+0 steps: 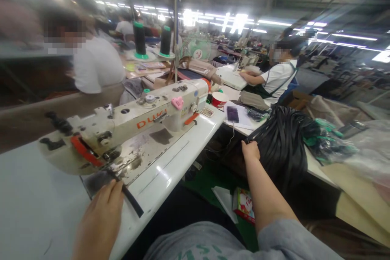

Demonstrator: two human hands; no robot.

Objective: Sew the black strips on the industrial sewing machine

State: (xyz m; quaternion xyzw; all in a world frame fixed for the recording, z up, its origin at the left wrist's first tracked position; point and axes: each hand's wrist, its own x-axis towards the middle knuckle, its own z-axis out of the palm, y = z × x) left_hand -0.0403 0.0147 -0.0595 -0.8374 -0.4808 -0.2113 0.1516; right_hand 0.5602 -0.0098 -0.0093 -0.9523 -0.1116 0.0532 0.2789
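Observation:
My left hand (102,213) is at the needle end of a sewing machine (146,122), its fingers together and pressed on a short black strap (133,200). The strap's free end points toward the table's front edge. A flat dark piece (96,180) lies beside it under the machine head, partly hidden by the hand. Out to the right, my right hand (251,150) is closed at the near-left edge of a thick bundle of long black straps (282,142). It seems to grip a strap there, though the fingers partly cover it.
Two black thread cones (140,40) stand behind the machine. A red-and-white tub (219,99) and a phone-like dark object (232,114) with a cable sit on the side table. Plastic bags (365,146) lie right. A colourful box (243,205) is below. Co-workers (278,75) sit nearby.

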